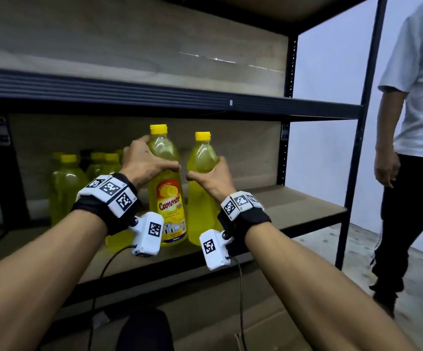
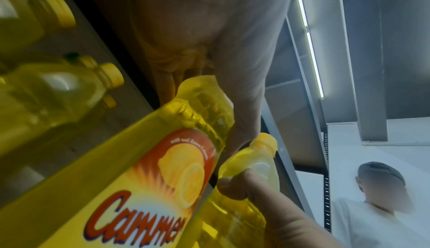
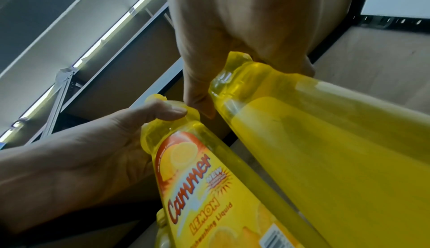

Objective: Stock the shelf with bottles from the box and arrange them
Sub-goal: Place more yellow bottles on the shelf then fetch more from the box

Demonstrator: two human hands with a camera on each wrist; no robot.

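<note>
Two yellow dishwashing-liquid bottles stand side by side near the front edge of the lower shelf board (image 1: 293,206). My left hand (image 1: 145,165) grips the upper body of the left bottle (image 1: 167,198), whose label faces me. My right hand (image 1: 211,179) grips the right bottle (image 1: 201,158) around its waist; its label is turned away. In the left wrist view the labelled bottle (image 2: 144,187) fills the frame with the other bottle (image 2: 251,167) beside it. The right wrist view shows my right hand (image 3: 244,53) on the plain bottle (image 3: 325,141) and the labelled bottle (image 3: 204,187) to its left.
Several more yellow bottles (image 1: 66,178) stand at the back left of the same shelf. The upper shelf beam (image 1: 154,92) runs just above the caps. A person (image 1: 417,122) in a white shirt stands right of the rack's black upright (image 1: 357,148). A cardboard box (image 1: 230,325) lies below.
</note>
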